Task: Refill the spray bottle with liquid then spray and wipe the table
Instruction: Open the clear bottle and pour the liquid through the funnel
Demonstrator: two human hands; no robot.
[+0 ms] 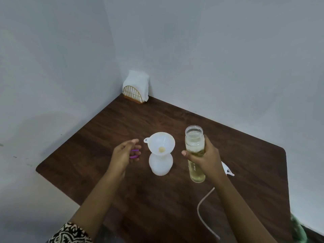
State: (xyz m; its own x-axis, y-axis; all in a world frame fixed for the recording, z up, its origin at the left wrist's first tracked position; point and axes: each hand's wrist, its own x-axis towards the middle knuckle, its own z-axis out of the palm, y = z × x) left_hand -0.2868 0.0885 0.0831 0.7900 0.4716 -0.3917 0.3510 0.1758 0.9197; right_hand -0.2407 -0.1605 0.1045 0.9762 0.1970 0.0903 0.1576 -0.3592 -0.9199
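Dark wooden worktop (122, 123) is sitting in a wall corner. At centre a white spray bottle (160, 165) is standing upright, with a white funnel (161, 142) sitting in its neck. At 3 o'clock of it the right hand (205, 158) is gripping a clear bottle (194, 139) round the middle; the bottle is upright, uncapped and holding yellowish liquid. At 9 o'clock the left hand (122, 155) is hovering above the worktop, fingers curling round a small purple item (134, 156); can't tell what it is. A spray head (227, 170) is lying behind the right wrist, with its tube (201, 204) trailing toward 6 o'clock. A napkin holder (134, 94) is standing at the 12 o'clock corner. Green fabric (298, 228) is showing at the 5 o'clock edge.
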